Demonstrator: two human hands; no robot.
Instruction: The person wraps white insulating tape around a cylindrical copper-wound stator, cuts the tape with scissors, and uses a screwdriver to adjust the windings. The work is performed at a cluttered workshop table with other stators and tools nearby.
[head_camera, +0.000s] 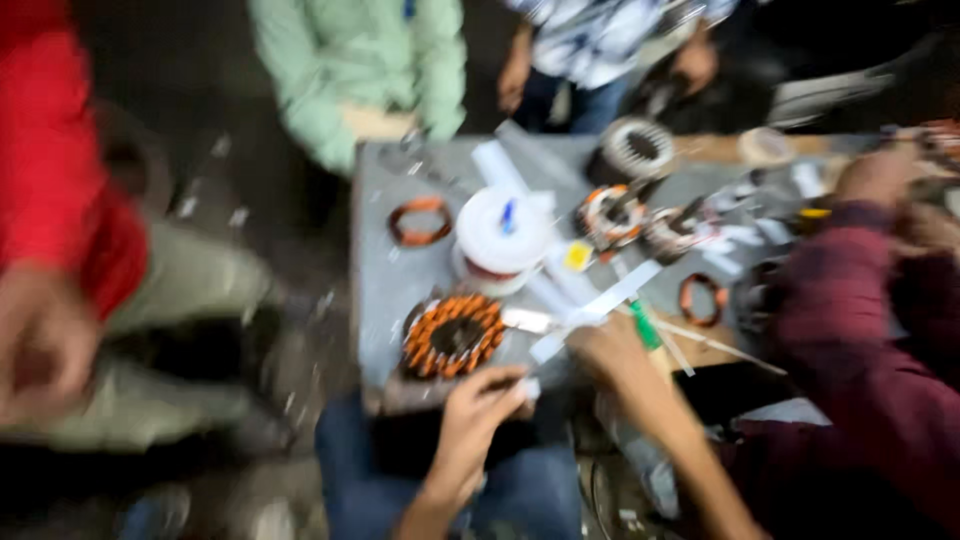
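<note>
The whole view is blurred. A motor stator with orange copper windings (455, 335) lies at the near edge of a grey table (385, 270). My left hand (480, 405) is just below it, fingertips pinched on a small white piece (530, 388) at the table edge. To the right of the stator, my right hand (605, 350) has its fingers curled. It touches a long white paper strip (610, 295) and a green-handled tool (645, 325). Blur hides what it grips.
A white spool (500, 235), a copper wire ring (420, 220) and other wound stators (612, 215) crowd the table. A person in a maroon sleeve (860, 330) works at the right, a person in red (50, 180) sits at the left, and two stand behind.
</note>
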